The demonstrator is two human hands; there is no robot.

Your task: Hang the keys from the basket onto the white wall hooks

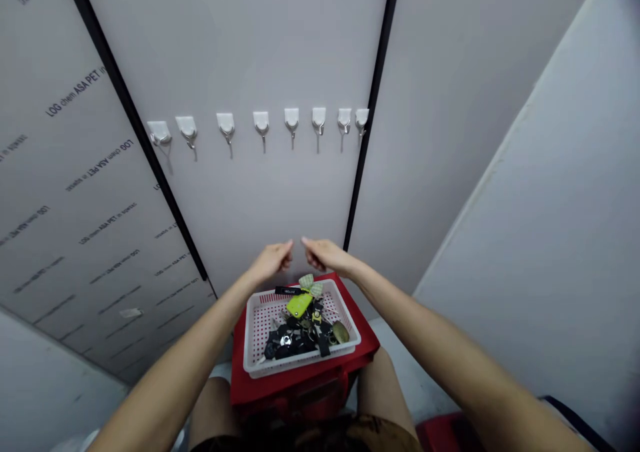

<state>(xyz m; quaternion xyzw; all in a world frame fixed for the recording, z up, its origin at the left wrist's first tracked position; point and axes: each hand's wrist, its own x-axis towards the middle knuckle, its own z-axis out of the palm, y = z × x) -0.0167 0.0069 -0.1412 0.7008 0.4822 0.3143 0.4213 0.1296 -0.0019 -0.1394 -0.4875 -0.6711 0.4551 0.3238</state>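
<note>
Seen at lower centre of the frame: a white perforated basket (256,325) resting on a red stool (367,345), loaded with a tangle of dark keys and fobs (295,342), a lime-green fob (299,303) on top and a black tag (287,291) at the far rim. Hovered just above the basket's far edge: the left hand (273,260) and the right hand (327,255), fingertips nearly meeting, fingers loosely curled, gripping nothing that could be made out. Ranged across upper centre, well apart from the hands: a row of white wall hooks (261,122), all bare.

Judged as risks: a tangled clump rising whole on one pull, spilling fobs off the stool; the light basket sliding on the smooth red top under a sideways tug; a ring missing a narrow hook tip and dropping.
</note>
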